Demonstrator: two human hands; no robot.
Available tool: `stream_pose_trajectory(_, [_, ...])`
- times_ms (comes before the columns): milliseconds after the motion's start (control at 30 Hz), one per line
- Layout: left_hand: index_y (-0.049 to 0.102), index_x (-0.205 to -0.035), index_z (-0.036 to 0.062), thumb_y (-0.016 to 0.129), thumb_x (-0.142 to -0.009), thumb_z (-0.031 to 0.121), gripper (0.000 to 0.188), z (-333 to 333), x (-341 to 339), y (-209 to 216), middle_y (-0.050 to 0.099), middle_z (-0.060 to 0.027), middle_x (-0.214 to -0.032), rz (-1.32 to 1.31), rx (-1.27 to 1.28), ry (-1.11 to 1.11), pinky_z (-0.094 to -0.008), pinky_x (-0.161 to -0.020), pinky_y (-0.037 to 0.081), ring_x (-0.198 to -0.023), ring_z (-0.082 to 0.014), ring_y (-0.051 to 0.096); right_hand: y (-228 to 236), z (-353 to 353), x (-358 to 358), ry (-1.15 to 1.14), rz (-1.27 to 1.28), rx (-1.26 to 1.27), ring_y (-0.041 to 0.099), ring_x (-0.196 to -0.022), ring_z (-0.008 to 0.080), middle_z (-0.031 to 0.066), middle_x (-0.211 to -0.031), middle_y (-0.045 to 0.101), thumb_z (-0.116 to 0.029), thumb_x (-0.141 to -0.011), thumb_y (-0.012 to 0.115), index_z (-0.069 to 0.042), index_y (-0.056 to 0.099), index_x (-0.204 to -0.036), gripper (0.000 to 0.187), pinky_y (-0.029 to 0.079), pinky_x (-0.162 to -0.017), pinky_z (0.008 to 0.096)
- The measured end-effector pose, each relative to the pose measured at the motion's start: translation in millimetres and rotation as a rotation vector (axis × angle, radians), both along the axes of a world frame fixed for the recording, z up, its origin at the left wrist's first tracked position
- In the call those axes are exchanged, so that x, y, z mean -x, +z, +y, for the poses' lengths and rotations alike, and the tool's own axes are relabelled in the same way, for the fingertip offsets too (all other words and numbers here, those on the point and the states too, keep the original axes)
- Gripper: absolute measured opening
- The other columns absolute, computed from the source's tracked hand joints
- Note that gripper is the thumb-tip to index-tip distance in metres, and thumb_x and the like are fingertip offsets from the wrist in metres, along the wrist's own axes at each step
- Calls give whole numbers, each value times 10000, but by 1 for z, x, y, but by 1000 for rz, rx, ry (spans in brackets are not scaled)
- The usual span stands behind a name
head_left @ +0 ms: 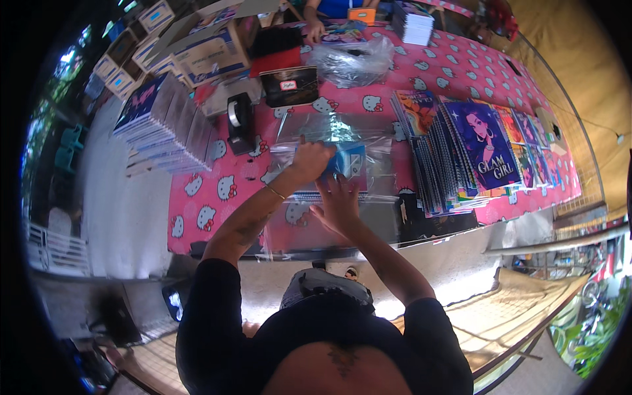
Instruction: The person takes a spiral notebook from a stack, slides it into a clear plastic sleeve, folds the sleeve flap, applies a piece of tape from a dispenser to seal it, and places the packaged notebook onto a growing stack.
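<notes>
A blue spiral notebook (351,160) lies in front of me on the table, with clear plastic bags (379,172) around and beneath it. My left hand (312,162) is at the notebook's left side, its fingers curled in on the clear plastic; the fingertips are partly hidden. Nearer to me, my right hand (338,203) rests with fingers spread on the notebook's lower part. Whether the notebook is fully inside a bag cannot be made out through the glare.
Stacked notebooks stand left (158,125) and right (461,151). A black tape dispenser (241,124), a dark pouch (289,85), a heap of plastic bags (352,60) and cardboard boxes (210,56) lie beyond. Across the pink table is another person's hand (316,30).
</notes>
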State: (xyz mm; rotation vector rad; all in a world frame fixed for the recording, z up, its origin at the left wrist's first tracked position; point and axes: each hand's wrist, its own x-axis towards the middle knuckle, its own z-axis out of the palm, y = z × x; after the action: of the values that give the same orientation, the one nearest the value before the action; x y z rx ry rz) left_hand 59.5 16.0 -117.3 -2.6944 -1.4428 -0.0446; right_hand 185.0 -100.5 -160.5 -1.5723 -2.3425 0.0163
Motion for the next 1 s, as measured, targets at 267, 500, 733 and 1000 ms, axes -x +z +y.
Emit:
stream_pose_trajectory(267, [634,-997,7,628,-797,88,216,-54,-12,-49,660,-175,-1071,-387,-133,39,-393,-904,534,-1037,-320,646,-41,1,-3,36,-134,-136,359,-1388,372,160,-1418,448,-510,-755,731,-160,557,-1335,699,290,-934,764])
stream_pose_trajectory(500, [637,-1060,17,572,-861,63,214,-65,-14,-31,662,-178,-1116,-655,132,184,-412,-837,563,-1072,-325,639,-60,39,-46,118,422,55,537,-1223,377,207,-1353,508,-173,-770,727,-128,581,-1281,533,460,-908,553])
stream_pose_trajectory(733, [536,-1192,-47,542,-812,31,387,-54,-20,-82,605,-248,-1180,-523,-204,28,-462,-995,469,-1139,-397,578,-32,130,-151,-246,1296,151,606,-952,316,212,-1049,588,64,-885,552,14,552,-1114,235,513,-820,367])
stream_pose_trajectory(1000, [537,-1185,-69,539,-809,22,387,-62,-11,-82,585,-254,-1230,-489,-192,89,-456,-1027,451,-1180,-398,558,38,83,-115,-173,774,-203,535,-1203,325,222,-1269,539,-259,-934,618,-32,485,-1386,522,424,-991,422])
